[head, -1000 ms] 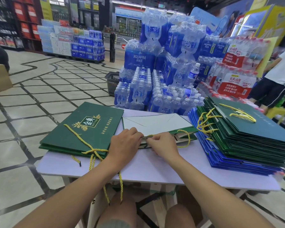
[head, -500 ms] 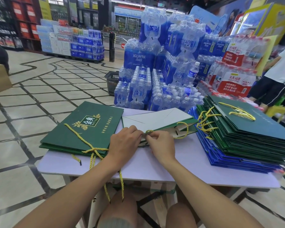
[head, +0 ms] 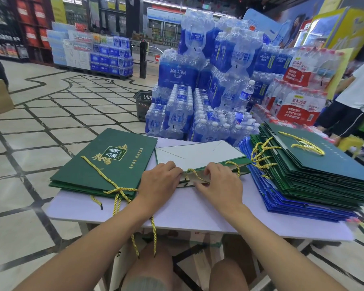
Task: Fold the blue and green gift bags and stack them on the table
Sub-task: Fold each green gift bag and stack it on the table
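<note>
Nearest are the person's bare knees, under the forearms that reach out over the counter. The left hand and right hand sit close together at mid counter, both grasping the near edge of one green bag. The left hand's fingers curl over that edge. The right hand pinches it between thumb and fingers, just where a yellow cord loops out between the two hands. The bag lies nearly flat and runs away from the hands, with its white inner face up. Just left of the left hand, touching the wrist, is a low pile of folded green bags with a gold logo on top; its cords trail over the counter's near edge. Right of the right hand, slightly apart, stands a taller stack of green bags on top of blue bags. Beyond the hands, past the counter's far edge, wrapped water packs are heaped high, blue-labelled ahead and red-labelled further right. A dark basket stands on the floor beside them. Far right of the hands a person in a white top is partly in view. Shop shelves line the back.
</note>
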